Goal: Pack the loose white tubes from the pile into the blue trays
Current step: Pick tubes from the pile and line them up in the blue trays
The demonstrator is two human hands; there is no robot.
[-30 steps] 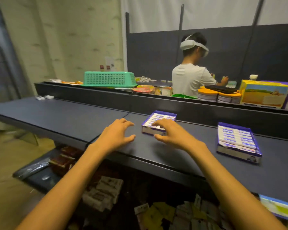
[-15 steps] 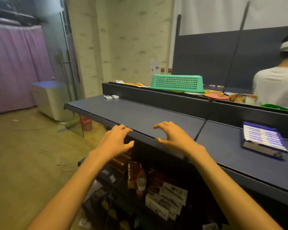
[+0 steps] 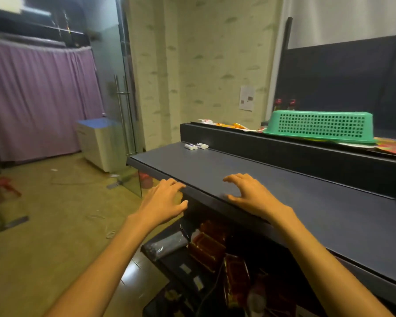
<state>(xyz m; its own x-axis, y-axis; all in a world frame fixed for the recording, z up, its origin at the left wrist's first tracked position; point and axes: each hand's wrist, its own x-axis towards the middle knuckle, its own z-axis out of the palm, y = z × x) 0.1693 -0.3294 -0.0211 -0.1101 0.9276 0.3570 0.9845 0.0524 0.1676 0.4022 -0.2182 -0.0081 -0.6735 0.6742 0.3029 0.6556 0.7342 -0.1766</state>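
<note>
While two white tubes (image 3: 196, 146) lie at the bench's (image 3: 306, 209) far left corner, both hands, left (image 3: 164, 201) and right (image 3: 253, 195), hover empty with fingers relaxed near its front edge

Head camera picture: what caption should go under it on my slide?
Both empty hands, left and right, hover over the dark counter; white tubes lie at its far end.

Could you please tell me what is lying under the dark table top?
Under the dark table top a lower shelf holds reddish-brown boxes and a grey bag; farther back is hidden.
</note>
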